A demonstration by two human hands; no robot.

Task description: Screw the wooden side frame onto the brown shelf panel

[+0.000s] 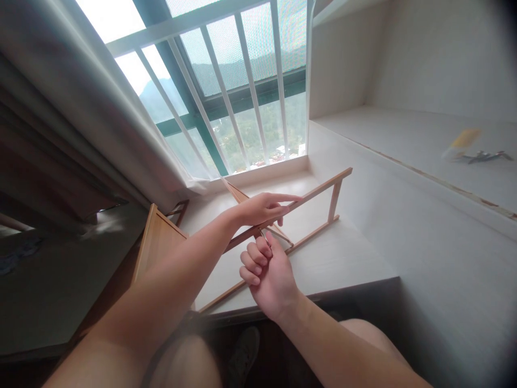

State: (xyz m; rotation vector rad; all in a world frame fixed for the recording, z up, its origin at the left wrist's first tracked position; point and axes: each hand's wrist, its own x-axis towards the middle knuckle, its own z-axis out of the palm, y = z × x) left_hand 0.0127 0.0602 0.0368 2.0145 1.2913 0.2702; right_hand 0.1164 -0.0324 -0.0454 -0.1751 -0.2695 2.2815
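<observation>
A folding-stool-like wooden frame (319, 189) of slim light-brown bars stands tilted on the white ledge, with crossed legs. My left hand (262, 209) holds its upper bar from above, index finger stretched along the wood and the other fingers bent round it. Just below, my right hand (269, 269) is closed in a fist, thumb up, beside the joint where the bars cross. From that fist a thin shiny metal tool (264, 235) sticks out towards the joint; its far end and the grip inside my fingers are hidden.
A wooden panel piece (161, 245) stands at the left of the ledge (355, 258), beside a grey curtain (100, 97). White railings (250, 81) cross the window behind. Small metal parts (484, 156) and a yellow-marked packet (466, 138) lie on the right shelf (404, 129).
</observation>
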